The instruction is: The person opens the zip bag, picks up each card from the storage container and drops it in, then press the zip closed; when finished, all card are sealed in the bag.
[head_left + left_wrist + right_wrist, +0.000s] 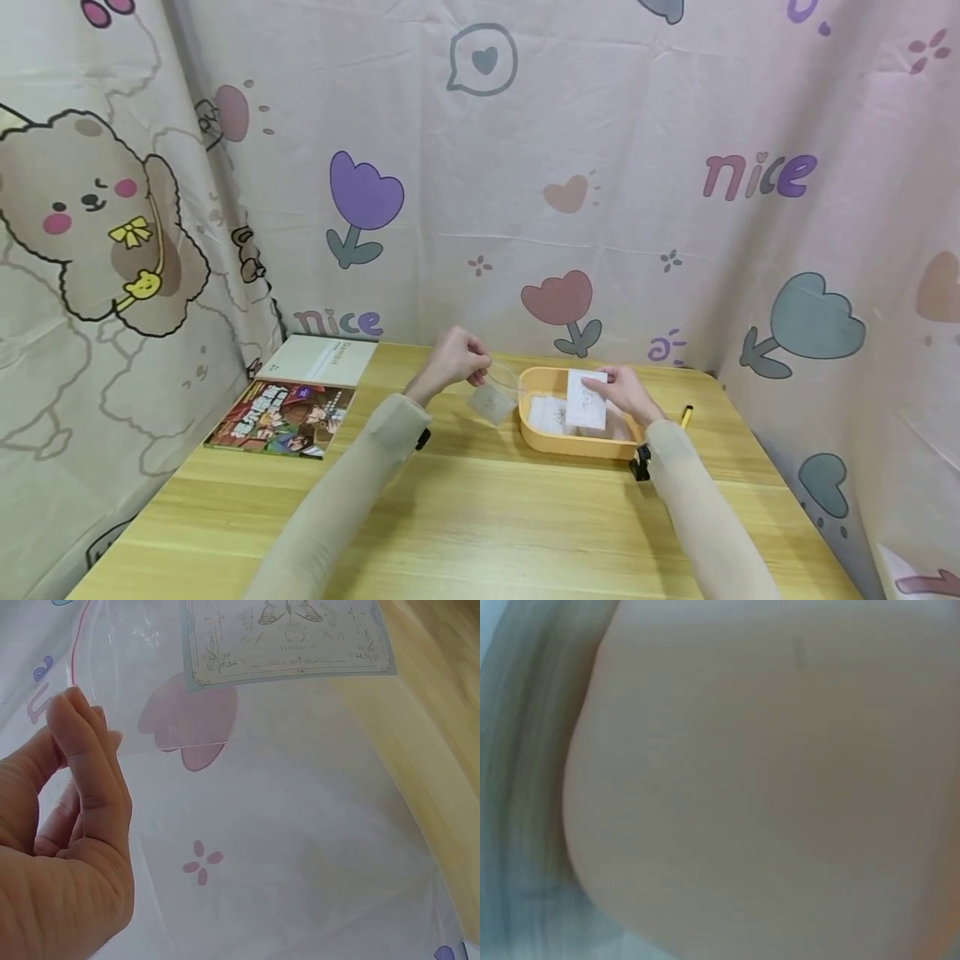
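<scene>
My left hand point(456, 358) pinches the edge of a clear zip bag point(112, 667), whose pink seal line runs by the fingertips in the left wrist view. A pale card with a butterfly print point(292, 645) shows at the bag, and in the head view it hangs below the hand, left of a yellow plastic basket point(577, 447). Over that basket my right hand point(628, 393) holds a white card point(585, 402) with faint print, thumb across its front. Other white printed pieces point(546, 414) lie inside the basket. The right wrist view is mostly filled by a blurred skin-toned surface.
At the table's back left lie a pale book point(307, 358) and a colourful comic-style book point(285, 418). A yellow marker with a black end point(686, 417) lies right of the basket. A printed curtain point(480, 167) hangs right behind the wooden table point(495, 525).
</scene>
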`<state>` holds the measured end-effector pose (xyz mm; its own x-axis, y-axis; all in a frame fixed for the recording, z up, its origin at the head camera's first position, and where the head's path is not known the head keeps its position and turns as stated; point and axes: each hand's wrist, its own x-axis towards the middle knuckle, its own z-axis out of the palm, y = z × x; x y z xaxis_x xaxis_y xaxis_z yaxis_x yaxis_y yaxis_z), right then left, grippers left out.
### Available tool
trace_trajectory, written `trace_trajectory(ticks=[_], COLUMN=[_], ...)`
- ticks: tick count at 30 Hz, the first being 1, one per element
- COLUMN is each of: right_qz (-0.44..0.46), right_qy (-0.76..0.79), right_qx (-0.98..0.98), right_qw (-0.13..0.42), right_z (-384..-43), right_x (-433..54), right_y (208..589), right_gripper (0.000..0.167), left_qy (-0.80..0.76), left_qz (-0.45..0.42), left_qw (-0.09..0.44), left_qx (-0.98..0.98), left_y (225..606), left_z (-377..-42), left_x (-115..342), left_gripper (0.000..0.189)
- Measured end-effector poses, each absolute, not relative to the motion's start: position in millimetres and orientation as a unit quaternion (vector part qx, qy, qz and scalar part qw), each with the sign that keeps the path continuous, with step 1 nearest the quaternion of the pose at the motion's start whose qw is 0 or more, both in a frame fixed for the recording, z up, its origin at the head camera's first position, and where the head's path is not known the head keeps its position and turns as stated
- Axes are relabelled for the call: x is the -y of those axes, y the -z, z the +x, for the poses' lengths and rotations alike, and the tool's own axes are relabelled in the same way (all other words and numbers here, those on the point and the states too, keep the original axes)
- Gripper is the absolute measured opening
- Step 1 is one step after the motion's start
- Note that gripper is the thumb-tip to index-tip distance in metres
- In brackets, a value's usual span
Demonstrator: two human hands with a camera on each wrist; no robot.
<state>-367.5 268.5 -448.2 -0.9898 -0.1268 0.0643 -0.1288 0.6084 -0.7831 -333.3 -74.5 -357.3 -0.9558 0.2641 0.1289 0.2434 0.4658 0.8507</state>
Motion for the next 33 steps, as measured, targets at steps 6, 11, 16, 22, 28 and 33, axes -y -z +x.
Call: trace_trajectory(ticks=[6, 11, 16, 22, 28, 33], right_qz=[0.074, 0.096, 0.125, 0.152, 0.167, 0.167], right_qy=[-0.474, -0.527, -0.606, -0.659, -0.695, -0.717], right_qx=[0.877, 0.844, 0.785, 0.734, 0.693, 0.665], right_qw=[0.019, 0.021, 0.028, 0.063, 0.093, 0.123], right_z=[-363.0, -358.1, -351.3, -341.7, -335.1, -330.8], right_x=[-260.8, -250.8, -236.3, -218.5, -206.9, -199.9], right_y=[440.8, 434.9, 424.8, 409.5, 400.4, 396.7], right_gripper=[0.034, 0.036, 0.032, 0.032, 0.028, 0.028], left_qy=[-0.493, -0.499, -0.504, -0.504, -0.504, -0.5], left_qz=[0.155, 0.154, 0.152, 0.143, 0.142, 0.133], left_qw=[-0.004, -0.003, 0.0, 0.003, 0.001, 0.008], left_qx=[-0.856, -0.853, -0.85, -0.852, -0.852, -0.856], left_y=[356.3, 358.6, 361.5, 361.3, 357.4, 355.2], left_z=[-334.1, -335.5, -335.6, -334.3, -333.0, -331.9], left_x=[74.3, 74.9, 78.7, 79.5, 78.3, 78.6], left_gripper=[0.015, 0.014, 0.012, 0.012, 0.01, 0.01])
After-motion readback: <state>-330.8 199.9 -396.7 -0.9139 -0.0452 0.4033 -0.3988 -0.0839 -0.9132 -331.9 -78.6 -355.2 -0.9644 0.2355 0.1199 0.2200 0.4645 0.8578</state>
